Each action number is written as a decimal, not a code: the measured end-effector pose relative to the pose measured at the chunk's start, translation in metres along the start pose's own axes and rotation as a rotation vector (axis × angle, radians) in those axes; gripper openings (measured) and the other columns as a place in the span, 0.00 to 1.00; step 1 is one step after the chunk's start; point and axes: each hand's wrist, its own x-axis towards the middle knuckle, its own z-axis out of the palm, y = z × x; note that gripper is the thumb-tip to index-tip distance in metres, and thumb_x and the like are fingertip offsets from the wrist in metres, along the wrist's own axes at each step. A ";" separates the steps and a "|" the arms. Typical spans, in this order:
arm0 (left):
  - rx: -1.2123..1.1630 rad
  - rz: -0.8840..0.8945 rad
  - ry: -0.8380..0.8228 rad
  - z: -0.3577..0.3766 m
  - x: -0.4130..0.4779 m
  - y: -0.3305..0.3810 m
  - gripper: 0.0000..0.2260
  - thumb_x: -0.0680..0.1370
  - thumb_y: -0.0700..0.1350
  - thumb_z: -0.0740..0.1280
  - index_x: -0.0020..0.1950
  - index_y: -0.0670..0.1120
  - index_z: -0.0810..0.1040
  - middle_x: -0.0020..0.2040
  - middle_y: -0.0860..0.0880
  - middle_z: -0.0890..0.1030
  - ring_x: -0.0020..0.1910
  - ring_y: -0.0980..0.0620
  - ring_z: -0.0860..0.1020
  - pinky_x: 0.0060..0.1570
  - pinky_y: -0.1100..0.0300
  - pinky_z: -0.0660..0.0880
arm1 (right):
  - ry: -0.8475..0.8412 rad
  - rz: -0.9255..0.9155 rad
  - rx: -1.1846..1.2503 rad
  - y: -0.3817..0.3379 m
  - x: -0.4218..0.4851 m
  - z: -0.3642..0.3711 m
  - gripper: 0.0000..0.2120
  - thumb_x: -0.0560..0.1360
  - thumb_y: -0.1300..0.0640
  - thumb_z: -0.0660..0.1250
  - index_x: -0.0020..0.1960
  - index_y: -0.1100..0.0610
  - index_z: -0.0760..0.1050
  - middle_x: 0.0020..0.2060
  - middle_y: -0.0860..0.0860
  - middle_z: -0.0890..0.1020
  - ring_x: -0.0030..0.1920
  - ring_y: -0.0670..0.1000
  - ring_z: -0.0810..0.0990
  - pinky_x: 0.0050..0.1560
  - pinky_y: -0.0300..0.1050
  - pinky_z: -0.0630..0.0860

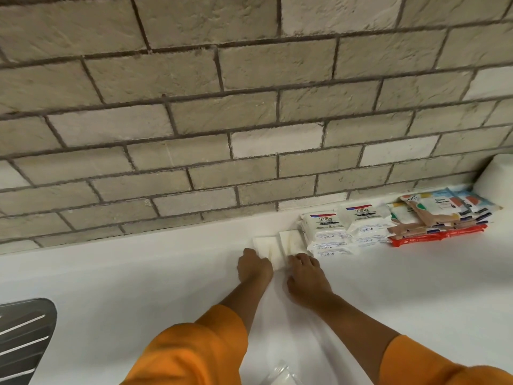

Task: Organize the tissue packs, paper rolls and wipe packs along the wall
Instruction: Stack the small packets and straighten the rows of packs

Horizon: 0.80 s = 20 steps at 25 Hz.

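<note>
Two small white tissue packs lie flat on the white counter (138, 276) close to the foot of the brick wall (222, 120), side by side: the left tissue pack (265, 247) and the right tissue pack (290, 241), the right one just beside a stack of Dove wipe packs (323, 232). They look light and soft, film-wrapped and likely slippery, so they should slide readily under a fingertip push and squash if pinched hard; the short near edges or the long sides seem the best places to take hold. The left hand (254, 266) rests curled at the near edge of the left pack, fingers bent down onto it, and the right hand (306, 276) presses its fingertips against the near edge of the right pack; neither hand lifts anything. Further right sit a second Dove stack (363, 220) and a loose heap of coloured packs (438, 218), still untidy. A metal drainer (22, 337) shows at lower left.
</note>
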 end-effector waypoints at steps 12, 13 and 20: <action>0.052 -0.001 -0.022 -0.012 -0.002 0.002 0.22 0.80 0.51 0.65 0.72 0.46 0.70 0.70 0.43 0.71 0.64 0.41 0.76 0.59 0.51 0.77 | -0.001 -0.001 -0.016 0.001 -0.002 -0.008 0.24 0.76 0.54 0.59 0.72 0.52 0.68 0.70 0.52 0.70 0.69 0.60 0.70 0.66 0.56 0.72; 0.027 -0.002 -0.036 -0.017 -0.003 0.001 0.22 0.80 0.51 0.65 0.73 0.46 0.69 0.70 0.43 0.70 0.64 0.41 0.76 0.57 0.53 0.75 | 0.008 0.004 0.000 0.002 -0.006 -0.009 0.25 0.76 0.54 0.59 0.73 0.52 0.67 0.71 0.51 0.69 0.69 0.59 0.69 0.66 0.56 0.71; 0.026 0.190 -0.170 -0.082 -0.052 -0.034 0.09 0.77 0.47 0.67 0.54 0.47 0.82 0.51 0.50 0.83 0.50 0.49 0.81 0.48 0.56 0.77 | 0.018 -0.018 0.200 0.001 -0.060 -0.005 0.22 0.79 0.50 0.62 0.72 0.46 0.72 0.66 0.47 0.75 0.66 0.55 0.73 0.63 0.48 0.74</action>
